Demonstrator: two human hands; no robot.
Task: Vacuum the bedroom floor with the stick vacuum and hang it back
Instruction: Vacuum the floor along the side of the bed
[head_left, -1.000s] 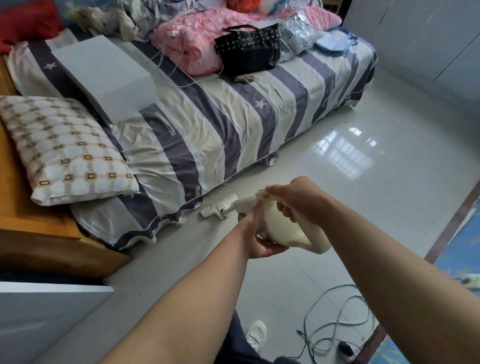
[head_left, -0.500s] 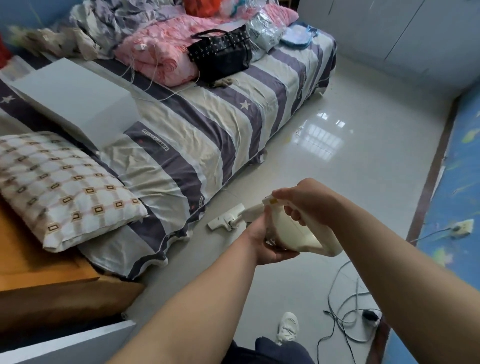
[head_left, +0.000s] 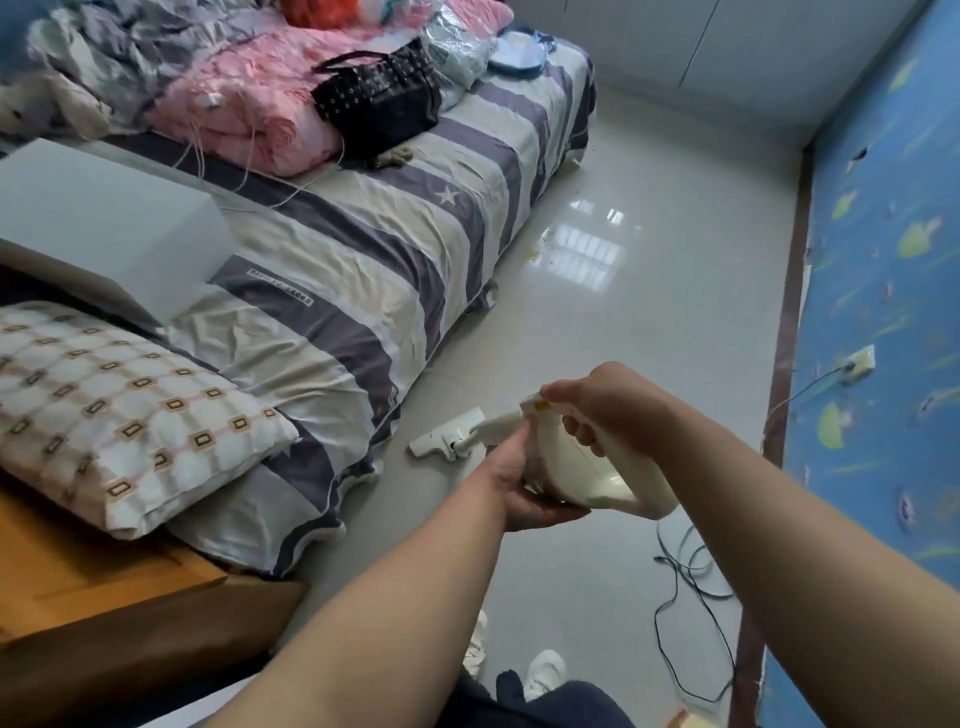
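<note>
the right hand (head_left: 613, 410) curls round the handle of the stick vacuum (head_left: 587, 473), arm reaching out. the left hand (head_left: 519, 483) holds its body from below. its head (head_left: 449, 434) sits on the floor (head_left: 623, 322), just beside the bed (head_left: 363, 249) on the left - far off on the bed lies a black bag (head_left: 379, 104), its inside hidden.

A striped bed (head_left: 389, 249) lines the left; the glossy pale floor (head_left: 649, 322) mirrors window light; a blue patterned wall (head_left: 883, 260) stands right.
</note>
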